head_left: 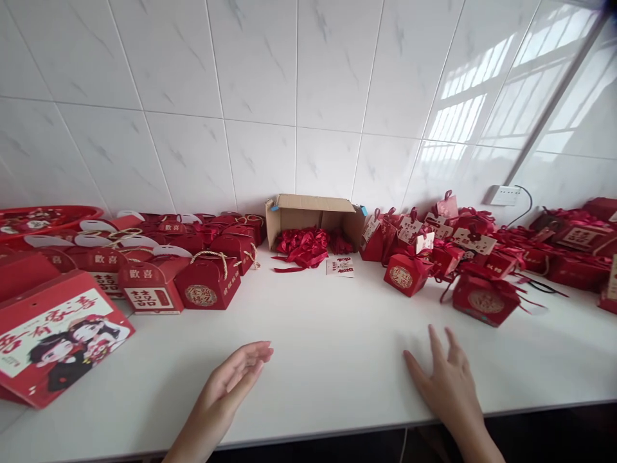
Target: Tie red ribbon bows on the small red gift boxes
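My left hand (234,381) hovers over the front of the white table, fingers stretched forward and nothing in them. Across from it, my right hand (444,379) is spread wide and holds nothing. Closest to the right hand is a red gift box (483,297) with a ribbon and a round gold emblem. Beyond the left hand stands a red favor box (206,283) with a twisted cord handle. Beside that is another red box (149,286) with a white double-character panel. Whether either hand touches the tabletop, I cannot tell.
A cardboard box (315,203) lying on its side at the wall holds red ribbons (303,247). Small printed cards (340,267) lie before it. A large red printed box (62,341) and a red basin (87,211) are at left. Ribboned boxes crowd the right, below a power socket (502,195).
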A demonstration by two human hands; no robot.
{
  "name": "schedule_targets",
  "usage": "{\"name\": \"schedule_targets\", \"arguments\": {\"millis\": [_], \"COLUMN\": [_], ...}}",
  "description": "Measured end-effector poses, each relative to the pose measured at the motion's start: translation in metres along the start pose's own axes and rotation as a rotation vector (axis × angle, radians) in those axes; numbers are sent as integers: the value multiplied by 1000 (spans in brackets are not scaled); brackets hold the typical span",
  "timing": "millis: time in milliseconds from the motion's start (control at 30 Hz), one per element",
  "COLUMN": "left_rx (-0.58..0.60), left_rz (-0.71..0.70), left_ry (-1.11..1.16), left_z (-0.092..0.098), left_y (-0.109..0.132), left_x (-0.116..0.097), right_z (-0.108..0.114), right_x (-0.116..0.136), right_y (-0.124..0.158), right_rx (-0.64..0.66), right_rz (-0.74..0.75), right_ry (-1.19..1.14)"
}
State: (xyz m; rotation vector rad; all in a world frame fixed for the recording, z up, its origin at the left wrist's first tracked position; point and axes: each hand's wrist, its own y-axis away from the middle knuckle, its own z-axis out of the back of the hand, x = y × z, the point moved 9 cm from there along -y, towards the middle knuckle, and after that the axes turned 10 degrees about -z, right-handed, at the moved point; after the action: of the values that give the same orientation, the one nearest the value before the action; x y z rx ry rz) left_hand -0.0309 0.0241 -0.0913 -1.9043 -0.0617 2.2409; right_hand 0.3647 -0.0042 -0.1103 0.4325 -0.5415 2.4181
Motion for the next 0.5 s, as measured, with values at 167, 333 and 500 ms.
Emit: {"name": "schedule_targets", "arguments": {"millis": [167,333,500], "left_rx": [15,111,106], "left_rz": [-50,-177,-171], "left_ry": [-91,-180,-254], "left_z": [-1,-14,-19], "left_y": [3,7,10], "left_x": [-7,-23,-30], "right_z": [-13,-13,-23], "right_x": [2,-4,-14], "right_y": [5,4,4], "right_rx": [143,127,141], "right_rz": [74,103,134], "right_ry": [145,132,64]}}
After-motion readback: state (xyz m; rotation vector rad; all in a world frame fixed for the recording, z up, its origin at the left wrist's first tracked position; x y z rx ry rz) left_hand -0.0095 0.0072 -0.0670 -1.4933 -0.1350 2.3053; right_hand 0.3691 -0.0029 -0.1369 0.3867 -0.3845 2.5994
